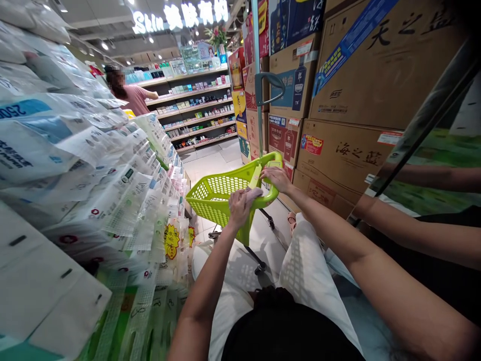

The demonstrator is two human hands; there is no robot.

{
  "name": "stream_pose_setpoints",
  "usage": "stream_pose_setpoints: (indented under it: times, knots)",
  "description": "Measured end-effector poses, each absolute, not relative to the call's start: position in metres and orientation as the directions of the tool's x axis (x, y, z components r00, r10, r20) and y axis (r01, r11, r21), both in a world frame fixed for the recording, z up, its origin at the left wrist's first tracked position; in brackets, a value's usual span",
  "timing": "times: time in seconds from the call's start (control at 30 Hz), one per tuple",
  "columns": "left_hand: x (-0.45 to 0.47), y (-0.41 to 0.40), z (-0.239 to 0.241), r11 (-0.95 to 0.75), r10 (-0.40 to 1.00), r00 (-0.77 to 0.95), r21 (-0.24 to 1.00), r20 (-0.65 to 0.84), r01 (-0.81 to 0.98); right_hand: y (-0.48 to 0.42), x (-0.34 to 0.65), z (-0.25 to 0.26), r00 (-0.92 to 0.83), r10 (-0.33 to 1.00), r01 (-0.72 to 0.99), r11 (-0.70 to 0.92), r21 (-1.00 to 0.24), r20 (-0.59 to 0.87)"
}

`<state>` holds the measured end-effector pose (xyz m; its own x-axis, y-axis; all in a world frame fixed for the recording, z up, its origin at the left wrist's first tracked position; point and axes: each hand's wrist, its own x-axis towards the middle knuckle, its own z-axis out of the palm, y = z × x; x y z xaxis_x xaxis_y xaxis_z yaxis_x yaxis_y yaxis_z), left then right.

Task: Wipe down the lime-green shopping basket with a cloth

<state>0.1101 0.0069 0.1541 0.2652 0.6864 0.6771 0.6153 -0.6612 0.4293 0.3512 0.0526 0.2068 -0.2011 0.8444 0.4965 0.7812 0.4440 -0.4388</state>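
We press a pale pink cloth (252,193) under our left hand (239,206), fingers curled down on it, against the rim of the lime-green plastic shopping trolley (218,193). Our right hand (276,177) grips the trolley's handle, fingers wrapped around it, beside stacked brown cardboard boxes (338,155).

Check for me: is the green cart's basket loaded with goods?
No, the green cart shows only bare mesh inside, while the left hand and right hand rest on its handle.
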Motion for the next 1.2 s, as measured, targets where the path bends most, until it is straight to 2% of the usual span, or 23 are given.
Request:
stream_pose_setpoints:
  times: [0.07,0.17,0.33,0.47,0.6,0.77,0.83,0.93,0.97,1.1,1.2]
  knots:
    - [0.117,0.001,0.139,-0.688,0.632,0.267,0.369,0.727,0.625,0.053,0.350,0.207,-0.194,0.845,0.784,0.439,-0.439,0.498]
    - [0.112,-0.005,0.096,-0.655,0.610,0.169,0.373,0.774,0.658,0.051,0.347,0.208,-0.170,0.853,0.793,0.416,-0.445,0.494]
    - [0.086,-0.012,0.034,-0.605,0.712,0.252,0.390,0.655,0.694,0.050,0.342,0.209,-0.170,0.852,0.832,0.393,-0.391,0.495]
    - [0.085,0.000,0.046,-0.614,0.671,0.227,0.356,0.706,0.705,0.062,0.344,0.202,-0.212,0.845,0.836,0.417,-0.356,0.491]
    - [0.092,0.012,0.054,-0.669,0.563,0.197,0.303,0.802,0.678,0.077,0.350,0.191,-0.222,0.791,0.751,0.511,-0.417,0.570]
    - [0.091,-0.001,0.023,-0.625,0.599,0.056,0.422,0.799,0.656,0.082,0.354,0.185,-0.256,0.740,0.683,0.594,-0.425,0.622]
    - [0.095,-0.002,0.031,-0.600,0.592,-0.039,0.473,0.805,0.645,0.081,0.355,0.185,-0.255,0.736,0.677,0.599,-0.428,0.627]
    - [0.107,0.006,0.079,-0.606,0.526,-0.164,0.503,0.835,0.616,0.079,0.354,0.185,-0.242,0.736,0.681,0.592,-0.430,0.632]
    - [0.111,0.010,0.099,-0.620,0.530,-0.132,0.489,0.838,0.614,0.079,0.354,0.185,-0.242,0.737,0.685,0.591,-0.427,0.631]
    - [0.116,0.023,0.159,-0.665,0.648,0.239,0.385,0.723,0.640,0.077,0.355,0.186,-0.252,0.740,0.708,0.580,-0.402,0.623]
    - [0.106,0.027,0.158,-0.617,0.708,0.240,0.416,0.665,0.668,0.072,0.358,0.193,-0.286,0.750,0.722,0.578,-0.380,0.596]
